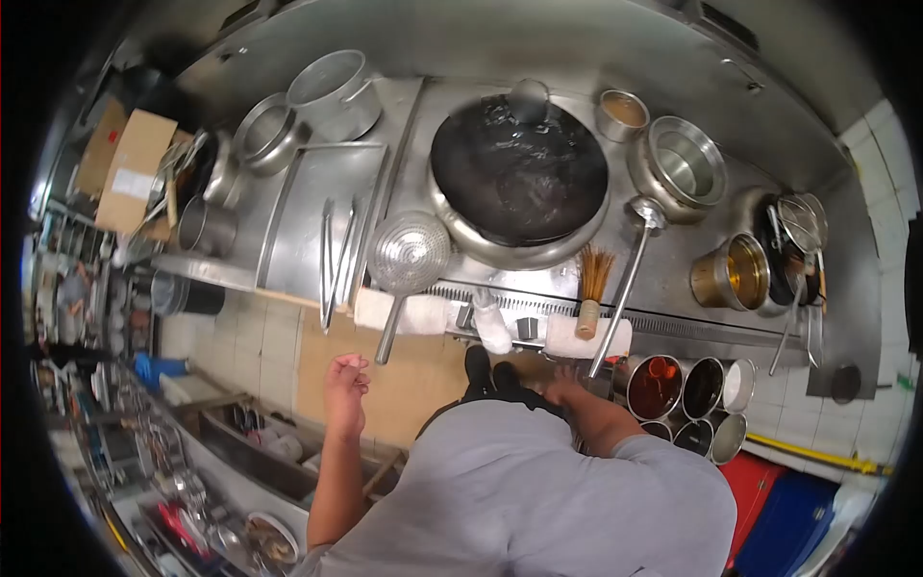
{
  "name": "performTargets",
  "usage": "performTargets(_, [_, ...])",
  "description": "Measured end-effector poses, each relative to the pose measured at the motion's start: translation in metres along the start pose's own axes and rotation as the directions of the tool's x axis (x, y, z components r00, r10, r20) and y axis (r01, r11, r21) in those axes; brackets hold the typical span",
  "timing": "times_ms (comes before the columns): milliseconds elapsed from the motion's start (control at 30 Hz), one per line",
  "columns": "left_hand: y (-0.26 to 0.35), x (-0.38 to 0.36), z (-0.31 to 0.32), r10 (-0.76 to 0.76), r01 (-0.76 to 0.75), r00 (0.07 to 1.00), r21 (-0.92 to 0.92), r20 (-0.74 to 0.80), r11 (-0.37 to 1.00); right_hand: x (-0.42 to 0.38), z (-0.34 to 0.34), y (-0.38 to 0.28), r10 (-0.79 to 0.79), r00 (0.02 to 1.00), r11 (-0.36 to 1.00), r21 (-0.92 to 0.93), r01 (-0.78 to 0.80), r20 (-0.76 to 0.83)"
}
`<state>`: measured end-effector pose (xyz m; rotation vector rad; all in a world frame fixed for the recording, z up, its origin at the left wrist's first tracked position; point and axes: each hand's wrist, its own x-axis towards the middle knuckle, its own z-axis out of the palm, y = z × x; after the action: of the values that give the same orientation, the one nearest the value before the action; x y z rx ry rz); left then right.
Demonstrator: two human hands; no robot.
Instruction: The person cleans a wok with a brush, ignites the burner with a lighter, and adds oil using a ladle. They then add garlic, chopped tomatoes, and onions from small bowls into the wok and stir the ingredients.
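My left hand [347,392] is raised in front of the counter edge, its fingers curled in and nothing visible in them. Just beyond it, the handle of a perforated skimmer [409,252] sticks out over the edge. My right hand [561,387] hangs low by my waist, slightly blurred, its fingers seemingly apart and holding nothing I can see. It is nearest to a folded white towel [615,338] on the stove's front rail. A bamboo brush [594,279] lies across that towel. Beside the brush, a ladle [625,288] rests with its bowl against a pot. A black wok [481,197] with water in it sits on the burner.
Left of the wok are a metal tray [298,216] with tongs [336,264] and a tall pot [334,96]. To the right stand a steel pot [673,197] and an oil container [716,279]. Several seasoning containers [656,388] sit below at right.
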<state>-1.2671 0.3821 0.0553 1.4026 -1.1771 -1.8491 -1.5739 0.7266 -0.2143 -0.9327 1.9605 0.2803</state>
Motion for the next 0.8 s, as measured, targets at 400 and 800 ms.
performTargets(400, [-0.032, -0.178, -0.053, -0.100, 0.044, 0.959, -0.210, -0.265, 0.977, 0.080, 0.075, 0.051, -0.066, 0.997, 0.958, -0.278, 0.072, 0.033])
performTargets(800, [-0.096, -0.253, -0.141, 0.124, -0.192, 0.739, -0.031, -0.662, 0.981, 0.082, 0.033, -0.291, -0.692, 0.716, 0.721, 0.111, 0.684, 0.088])
